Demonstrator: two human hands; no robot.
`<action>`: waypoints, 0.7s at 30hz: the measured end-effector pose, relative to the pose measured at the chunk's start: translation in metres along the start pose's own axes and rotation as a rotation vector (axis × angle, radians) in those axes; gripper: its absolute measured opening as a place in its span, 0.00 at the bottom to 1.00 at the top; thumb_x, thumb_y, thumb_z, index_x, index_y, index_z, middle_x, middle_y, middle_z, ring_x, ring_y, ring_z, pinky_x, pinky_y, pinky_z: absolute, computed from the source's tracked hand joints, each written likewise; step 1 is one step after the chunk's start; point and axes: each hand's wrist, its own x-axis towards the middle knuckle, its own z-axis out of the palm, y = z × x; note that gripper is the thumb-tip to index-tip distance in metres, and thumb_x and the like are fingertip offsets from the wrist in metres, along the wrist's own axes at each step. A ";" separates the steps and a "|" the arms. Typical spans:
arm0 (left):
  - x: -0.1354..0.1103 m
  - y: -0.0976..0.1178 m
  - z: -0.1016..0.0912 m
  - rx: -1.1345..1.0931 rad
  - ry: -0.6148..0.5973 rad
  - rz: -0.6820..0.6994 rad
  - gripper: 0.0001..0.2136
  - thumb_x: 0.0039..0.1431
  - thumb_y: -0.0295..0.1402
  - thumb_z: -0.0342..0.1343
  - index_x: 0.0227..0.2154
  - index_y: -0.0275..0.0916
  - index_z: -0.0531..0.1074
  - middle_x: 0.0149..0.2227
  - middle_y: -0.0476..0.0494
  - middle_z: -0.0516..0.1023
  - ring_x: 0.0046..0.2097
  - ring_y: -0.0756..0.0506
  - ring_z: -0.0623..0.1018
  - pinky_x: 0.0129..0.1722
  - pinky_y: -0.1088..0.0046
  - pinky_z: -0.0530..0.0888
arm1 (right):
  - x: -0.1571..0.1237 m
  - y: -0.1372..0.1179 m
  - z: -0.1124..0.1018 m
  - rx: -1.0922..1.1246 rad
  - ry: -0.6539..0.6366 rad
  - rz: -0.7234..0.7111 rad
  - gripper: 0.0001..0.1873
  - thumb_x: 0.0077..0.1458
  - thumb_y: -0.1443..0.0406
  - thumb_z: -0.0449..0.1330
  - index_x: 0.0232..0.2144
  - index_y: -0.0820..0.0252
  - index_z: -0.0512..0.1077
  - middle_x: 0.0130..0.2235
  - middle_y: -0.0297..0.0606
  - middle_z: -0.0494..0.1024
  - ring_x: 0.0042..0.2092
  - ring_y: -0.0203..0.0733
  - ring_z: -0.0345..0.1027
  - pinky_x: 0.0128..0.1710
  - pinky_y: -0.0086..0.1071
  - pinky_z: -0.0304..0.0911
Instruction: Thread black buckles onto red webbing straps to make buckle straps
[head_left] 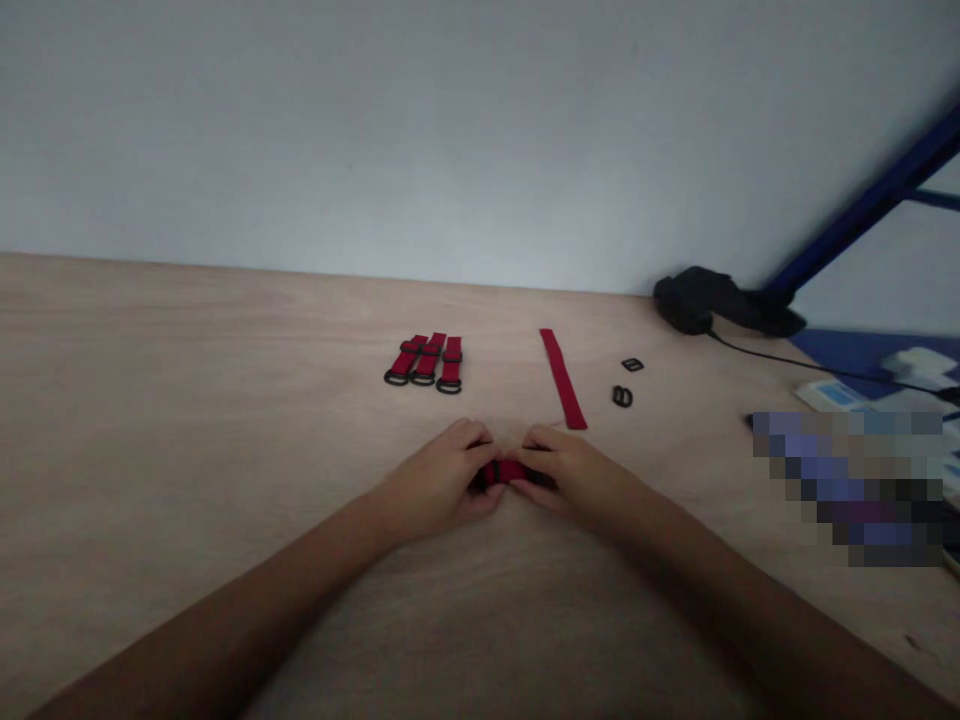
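A short red webbing strap (511, 470) with black hardware is pinched between my two hands, low over the table. My left hand (456, 472) is closed on its left end, where a dark buckle part shows beside the fingers. On the other end, my right hand (564, 468) is closed too, its fingers partly covering a black piece. Beyond my left hand lie three red straps (430, 360) side by side, each fitted with a black slider and a black ring. A flat, bare red strap (563, 380) rests beyond my right hand.
Right of the bare strap lie a black slider (632, 365) and a black ring-like buckle (622, 397). A dark bundle with a cable (694, 300) sits against the wall at the back right. A pixelated patch hides things at the right edge, near a white-and-blue packet (831, 395).
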 end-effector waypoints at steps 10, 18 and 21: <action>-0.002 0.002 -0.006 -0.031 -0.032 -0.013 0.08 0.58 0.32 0.56 0.38 0.35 0.76 0.39 0.40 0.72 0.43 0.44 0.71 0.44 0.69 0.71 | -0.004 0.003 0.001 -0.026 0.004 -0.023 0.10 0.59 0.66 0.58 0.39 0.64 0.77 0.37 0.44 0.73 0.36 0.42 0.68 0.37 0.33 0.64; -0.008 -0.005 -0.005 0.049 -0.053 0.089 0.12 0.65 0.34 0.50 0.40 0.35 0.77 0.42 0.39 0.72 0.46 0.43 0.71 0.48 0.67 0.70 | -0.007 0.006 0.005 -0.115 0.028 -0.054 0.12 0.60 0.64 0.57 0.44 0.63 0.76 0.39 0.46 0.73 0.38 0.43 0.68 0.39 0.35 0.66; -0.009 -0.008 -0.005 0.129 -0.048 0.141 0.13 0.65 0.35 0.49 0.40 0.35 0.77 0.42 0.38 0.73 0.45 0.43 0.71 0.47 0.65 0.70 | -0.006 0.004 0.003 -0.175 0.001 -0.049 0.14 0.61 0.64 0.56 0.45 0.64 0.75 0.38 0.46 0.72 0.37 0.44 0.68 0.38 0.35 0.66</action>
